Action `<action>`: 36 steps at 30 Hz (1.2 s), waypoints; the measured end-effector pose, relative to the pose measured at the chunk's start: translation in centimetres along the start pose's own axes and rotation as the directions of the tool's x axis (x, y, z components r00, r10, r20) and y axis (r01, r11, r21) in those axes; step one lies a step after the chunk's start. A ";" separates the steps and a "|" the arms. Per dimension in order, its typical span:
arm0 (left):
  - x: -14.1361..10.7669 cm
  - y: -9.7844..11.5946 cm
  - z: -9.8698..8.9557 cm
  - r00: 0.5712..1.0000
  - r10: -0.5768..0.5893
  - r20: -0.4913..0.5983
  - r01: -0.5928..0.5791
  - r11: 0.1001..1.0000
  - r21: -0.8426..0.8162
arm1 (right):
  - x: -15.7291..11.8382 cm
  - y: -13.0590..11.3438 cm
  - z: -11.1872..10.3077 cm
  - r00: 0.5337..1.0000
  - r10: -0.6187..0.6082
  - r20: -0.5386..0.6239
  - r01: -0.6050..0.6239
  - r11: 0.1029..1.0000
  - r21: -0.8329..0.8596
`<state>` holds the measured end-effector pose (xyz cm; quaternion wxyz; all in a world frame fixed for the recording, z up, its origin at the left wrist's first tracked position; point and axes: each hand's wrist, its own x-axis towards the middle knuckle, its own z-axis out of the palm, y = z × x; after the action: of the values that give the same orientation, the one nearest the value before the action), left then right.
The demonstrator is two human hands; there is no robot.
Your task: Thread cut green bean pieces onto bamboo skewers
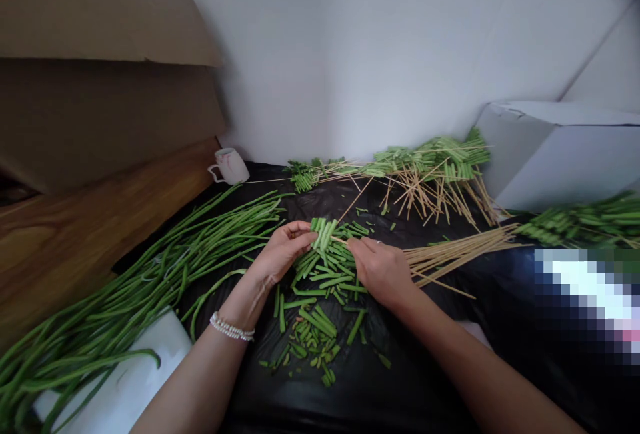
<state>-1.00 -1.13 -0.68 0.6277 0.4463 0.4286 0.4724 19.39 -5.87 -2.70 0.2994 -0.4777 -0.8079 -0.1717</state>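
My right hand (382,267) is closed around a thin wooden skewer (340,240). Several short pieces of green bean (326,234) are threaded side by side across the skewer's far end. At the left of this row, my left hand (285,247) pinches the bean pieces between thumb and fingers. Beneath both hands lies a loose heap of cut bean pieces (330,277). Smaller trimmed bits (313,341) are scattered nearer to me on the black plastic sheet (280,394).
Long uncut beans (200,241) spread along the left, partly over a white block (150,361). Bare skewers (460,254) lie at right. Filled skewers (435,157) are piled by the wall, with more (590,221) at far right. A mug (231,166), cardboard box (110,121) and white box (565,154) stand around.
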 end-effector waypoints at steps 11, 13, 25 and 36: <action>-0.7 2.2 -1.9 0.988 0.060 0.139 -0.121 0.865 0.487 | -0.1 0.4 0.0 1.000 0.012 -0.004 -0.012 1.000 -0.022; -1.3 3.5 -2.6 0.986 0.068 0.155 -0.154 0.744 0.650 | -0.1 0.4 0.0 1.000 0.012 -0.012 -0.013 0.999 -0.039; -4.2 4.5 -7.6 0.989 0.125 -0.081 0.061 0.153 0.986 | 0.0 0.0 -0.6 1.000 0.001 -0.004 -0.001 1.000 -0.019; -3.7 3.6 -7.1 0.990 0.125 -0.060 0.044 0.126 0.991 | 0.0 0.2 -0.4 1.000 0.000 -0.028 -0.001 1.000 -0.021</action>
<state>-9.24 -3.11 1.58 0.1343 0.7297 0.6605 0.1155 19.68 -6.02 -2.45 0.3057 -0.4787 -0.8016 -0.1868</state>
